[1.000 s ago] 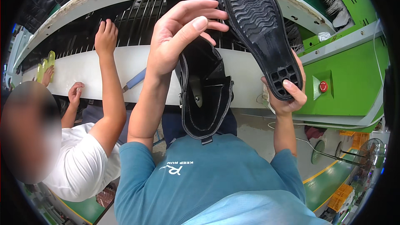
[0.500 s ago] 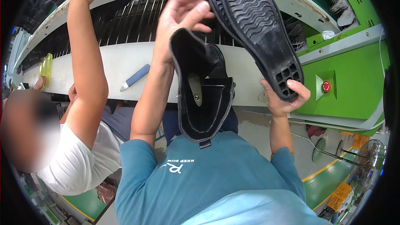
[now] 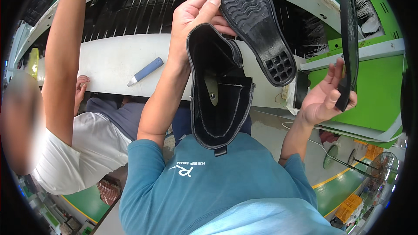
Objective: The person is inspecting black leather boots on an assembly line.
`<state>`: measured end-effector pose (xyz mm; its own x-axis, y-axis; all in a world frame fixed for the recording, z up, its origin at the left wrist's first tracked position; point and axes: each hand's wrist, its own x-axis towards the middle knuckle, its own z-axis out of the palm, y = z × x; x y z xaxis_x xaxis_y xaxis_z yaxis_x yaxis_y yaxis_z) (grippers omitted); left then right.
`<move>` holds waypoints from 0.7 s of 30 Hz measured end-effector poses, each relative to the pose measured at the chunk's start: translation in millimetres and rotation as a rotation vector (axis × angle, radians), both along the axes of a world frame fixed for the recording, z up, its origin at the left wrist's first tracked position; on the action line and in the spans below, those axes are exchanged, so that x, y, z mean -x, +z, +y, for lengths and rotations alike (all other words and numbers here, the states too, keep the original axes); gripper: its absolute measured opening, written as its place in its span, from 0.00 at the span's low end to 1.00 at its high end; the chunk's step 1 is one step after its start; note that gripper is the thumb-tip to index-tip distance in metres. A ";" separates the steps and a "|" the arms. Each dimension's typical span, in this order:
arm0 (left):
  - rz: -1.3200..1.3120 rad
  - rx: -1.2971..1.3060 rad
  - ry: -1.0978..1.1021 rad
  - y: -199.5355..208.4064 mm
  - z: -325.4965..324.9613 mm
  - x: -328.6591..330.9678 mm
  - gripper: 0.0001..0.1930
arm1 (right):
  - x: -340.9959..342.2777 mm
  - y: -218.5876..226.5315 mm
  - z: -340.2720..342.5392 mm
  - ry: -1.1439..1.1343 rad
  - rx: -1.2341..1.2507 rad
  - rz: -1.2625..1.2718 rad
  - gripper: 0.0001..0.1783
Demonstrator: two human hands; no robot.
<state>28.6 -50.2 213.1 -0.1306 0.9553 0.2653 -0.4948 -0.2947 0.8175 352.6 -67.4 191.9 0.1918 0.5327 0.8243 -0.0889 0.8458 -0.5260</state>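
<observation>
I have two hands up in front of me, with two black soles and one black boot between and beside them; one knife lies on the bench and one fan stands off to my right. To the left of my left forearm, the knife [image 3: 145, 72], blue-handled, rests on the white bench [image 3: 106, 54], and further left a co-worker in a white shirt [image 3: 93, 156] has one arm raised across the bench and the other hand at its edge. Beyond my left hand is a dark rack of metal rods [image 3: 148, 8]; behind my right hand stands a green machine [image 3: 376, 100], partly covered by that hand and its sole. The fan [image 3: 383, 165] is below and right of my right hand. The boot [image 3: 217, 126], its opening facing me, is just right of my left forearm, near my chest, and its shaft hides part of my left hand. My left hand [image 3: 198, 19] pinches the edge of the patterned sole [image 3: 257, 21], thumb in front, fingers behind; this sole slants from there toward my right hand, heel end nearer me. My right hand [image 3: 328, 93] grips the lower end of the edge-on sole [image 3: 349, 39] between thumb and loosely spread fingers.
</observation>
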 end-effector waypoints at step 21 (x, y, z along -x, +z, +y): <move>-0.060 -0.016 -0.061 -5.0 -2.8 -5.2 0.20 | 56.4 -38.3 -5.0 -0.053 0.020 -0.532 0.45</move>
<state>33.8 -53.0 208.1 -0.0887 0.9577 0.2738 -0.5604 -0.2752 0.7811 296.2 -72.4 153.6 -0.2230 0.5501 0.8048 0.2368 0.8314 -0.5027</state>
